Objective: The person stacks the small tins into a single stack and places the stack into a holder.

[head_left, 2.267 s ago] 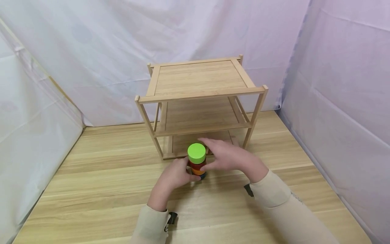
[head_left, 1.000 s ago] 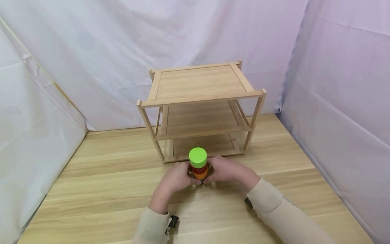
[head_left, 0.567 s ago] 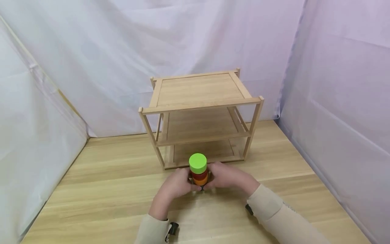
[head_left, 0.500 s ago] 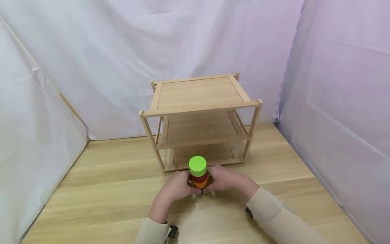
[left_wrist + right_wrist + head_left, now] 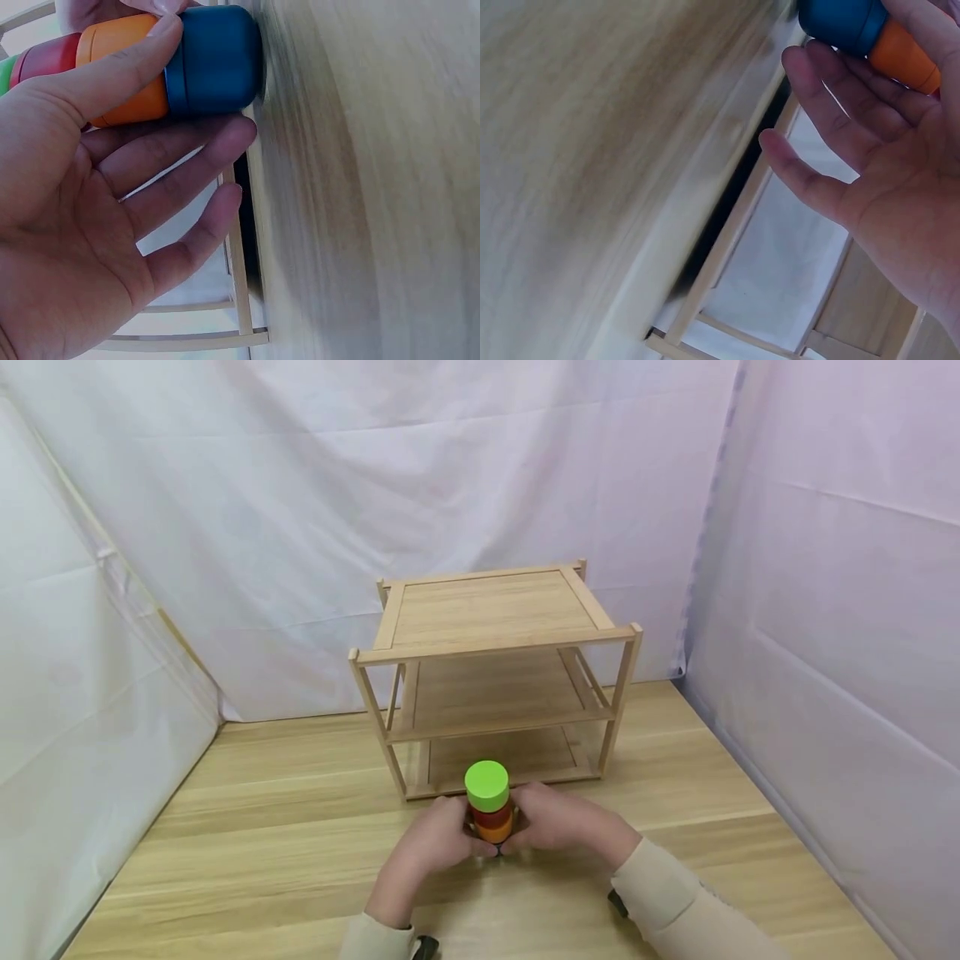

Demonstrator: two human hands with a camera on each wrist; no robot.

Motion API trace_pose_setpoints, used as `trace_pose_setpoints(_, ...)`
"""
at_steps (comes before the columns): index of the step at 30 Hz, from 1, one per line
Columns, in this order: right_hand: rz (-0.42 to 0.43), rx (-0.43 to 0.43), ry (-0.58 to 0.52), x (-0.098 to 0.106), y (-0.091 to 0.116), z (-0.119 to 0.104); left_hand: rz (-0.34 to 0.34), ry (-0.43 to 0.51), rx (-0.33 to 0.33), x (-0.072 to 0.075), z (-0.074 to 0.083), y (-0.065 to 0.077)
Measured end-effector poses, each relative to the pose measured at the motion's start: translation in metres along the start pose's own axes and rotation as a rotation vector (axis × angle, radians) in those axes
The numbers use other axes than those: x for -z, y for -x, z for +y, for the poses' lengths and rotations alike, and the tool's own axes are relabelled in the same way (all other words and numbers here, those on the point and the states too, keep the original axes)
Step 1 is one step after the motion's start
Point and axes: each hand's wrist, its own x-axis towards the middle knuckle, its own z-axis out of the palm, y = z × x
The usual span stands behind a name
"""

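An upright stack of round coloured containers (image 5: 487, 783) stands on the table in front of the wooden rack, a bright green piece on top, then dark red and orange. Its blue bottom piece (image 5: 221, 64) shows in the left wrist view, low at the tabletop. My left hand (image 5: 433, 837) holds the stack from the left, thumb across the orange part and fingers behind. From the other side my right hand (image 5: 558, 821) grips it too, thumb in front. In the right wrist view, its fingers (image 5: 802, 67) lie along the blue and orange pieces.
Right behind the stack stands a three-tier wooden rack (image 5: 495, 643), its bottom front rail close to my fingers. Wood-grain table (image 5: 285, 827) extends on both sides. White cloth (image 5: 315, 485) hangs at the back, left and right.
Since the oldest frame my right hand has come down from beside the top to grip the stack's side. Lately the whole view has shifted, with rack, stack and hands lower in it.
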Motion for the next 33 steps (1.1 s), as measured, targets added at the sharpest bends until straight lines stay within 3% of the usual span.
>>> trace_pose_setpoints(8, 0.022, 0.031, 0.006, 0.025, 0.012, -0.016, -0.009, 0.051, -0.068, 0.020, 0.019, -0.002)
trace_pose_setpoints(16, 0.013, 0.042, 0.072, 0.057, 0.029, -0.047, -0.051, 0.023, -0.043, 0.055, 0.056, 0.004)
trace_pose_setpoints(27, 0.026, 0.134, 0.094, 0.112, 0.047, -0.092, -0.113, 0.097, -0.022, 0.108, 0.110, 0.005)
trace_pose_setpoints(33, 0.013, 0.109, 0.118, 0.141, 0.054, -0.118, -0.122, 0.032, -0.007, 0.140, 0.142, 0.009)
